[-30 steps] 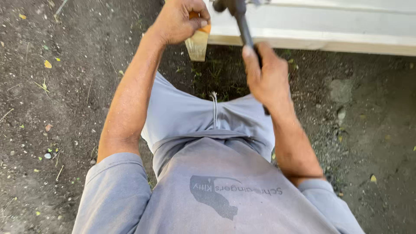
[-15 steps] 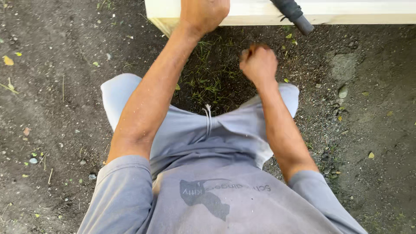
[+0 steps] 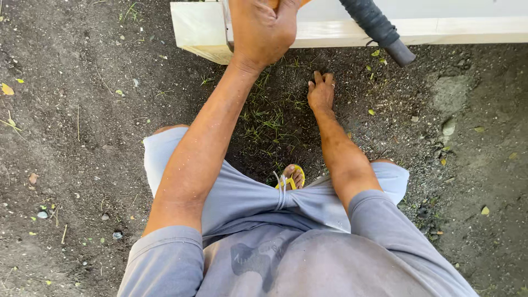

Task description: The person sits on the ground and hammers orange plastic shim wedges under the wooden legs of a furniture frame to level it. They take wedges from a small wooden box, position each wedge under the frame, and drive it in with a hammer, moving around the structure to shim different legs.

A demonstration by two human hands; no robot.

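Observation:
My left hand (image 3: 263, 30) is clenched on top of a pale wooden beam (image 3: 198, 27), gripping a small tan wooden piece of which only a sliver shows above the fingers. My right hand (image 3: 321, 92) rests on the dark soil below the beam, fingers apart and holding nothing. A black rubber-gripped tool handle (image 3: 377, 27) lies slanted across the beam, right of my left hand and above my right hand; neither hand touches it. Its head is out of view.
I squat in grey shorts and shirt, with a foot in a yellow sandal (image 3: 293, 177) between my knees. Sparse grass (image 3: 269, 118) grows below the beam. Small stones (image 3: 448, 127) and dry leaves dot the dirt.
My right hand let go of the black handle and dropped to the soil, opening from a fist. The handle now rests on the beam. My left hand stayed clenched on the beam.

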